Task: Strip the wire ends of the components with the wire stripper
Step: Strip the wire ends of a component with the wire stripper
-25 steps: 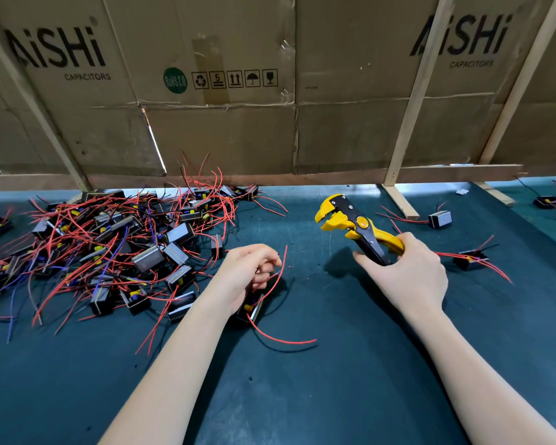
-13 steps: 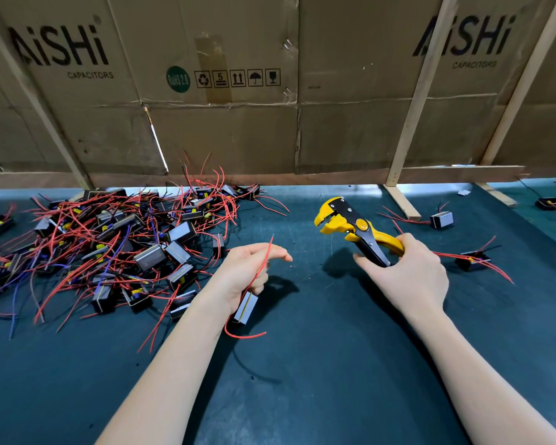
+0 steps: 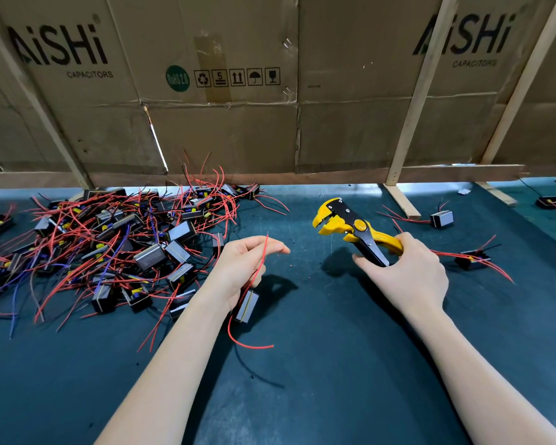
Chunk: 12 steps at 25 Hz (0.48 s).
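My left hand pinches a red wire of a small grey component, which hangs below the hand above the mat. The wire's end points up past my fingers; a second red wire curls down toward the mat. My right hand grips the handles of a yellow and black wire stripper. Its jaws point left and up, a short way right of the held wire's end and not touching it.
A large pile of components with red and blue wires covers the left of the dark green mat. Loose components lie at the right. A cardboard wall with wooden slats closes the back.
My left hand has lifted one component off the mat by its red wire and raised the wire's end. My right hand and the stripper have barely moved.
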### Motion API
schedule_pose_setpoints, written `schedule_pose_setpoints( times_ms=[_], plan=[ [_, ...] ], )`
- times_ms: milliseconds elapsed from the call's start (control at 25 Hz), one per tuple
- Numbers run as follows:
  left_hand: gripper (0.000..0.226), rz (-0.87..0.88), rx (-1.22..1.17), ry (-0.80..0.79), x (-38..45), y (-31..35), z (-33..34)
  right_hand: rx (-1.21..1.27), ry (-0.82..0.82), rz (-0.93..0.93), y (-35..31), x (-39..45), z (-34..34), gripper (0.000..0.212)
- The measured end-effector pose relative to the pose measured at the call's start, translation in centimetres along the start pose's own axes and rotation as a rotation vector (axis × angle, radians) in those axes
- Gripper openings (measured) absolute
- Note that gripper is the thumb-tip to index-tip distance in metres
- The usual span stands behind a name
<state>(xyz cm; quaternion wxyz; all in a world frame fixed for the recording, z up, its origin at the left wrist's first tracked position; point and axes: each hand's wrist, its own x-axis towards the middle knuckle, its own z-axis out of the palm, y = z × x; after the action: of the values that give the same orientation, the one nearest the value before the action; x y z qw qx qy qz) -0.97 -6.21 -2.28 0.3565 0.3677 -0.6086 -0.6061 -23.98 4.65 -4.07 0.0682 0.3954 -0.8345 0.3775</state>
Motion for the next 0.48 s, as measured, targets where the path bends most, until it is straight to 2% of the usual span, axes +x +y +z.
schedule_pose_setpoints(
  times_ms=[120, 200, 280, 480],
  plan=[
    [0.018, -0.05, -0.059, -0.014, 0.0, 0.1, 0.3, 0.006, -0.005, 0.0, 0.1, 0.0, -0.1, 0.053],
    [0.03, -0.193, -0.177, -0.057, 0.3, 0.4, -0.1, 0.008, -0.003, 0.001, 0.1, 0.0, -0.1, 0.052],
    [0.032, -0.285, -0.207, -0.113, 0.4, 0.8, -1.0, -0.001, 0.0, -0.001, 0.1, 0.0, -0.1, 0.053],
    [0.02, -0.196, 0.073, -0.152, -0.1, 0.3, -2.3, -0.011, -0.002, -0.003, 0.2, -0.1, -0.1, 0.054]
  ],
)
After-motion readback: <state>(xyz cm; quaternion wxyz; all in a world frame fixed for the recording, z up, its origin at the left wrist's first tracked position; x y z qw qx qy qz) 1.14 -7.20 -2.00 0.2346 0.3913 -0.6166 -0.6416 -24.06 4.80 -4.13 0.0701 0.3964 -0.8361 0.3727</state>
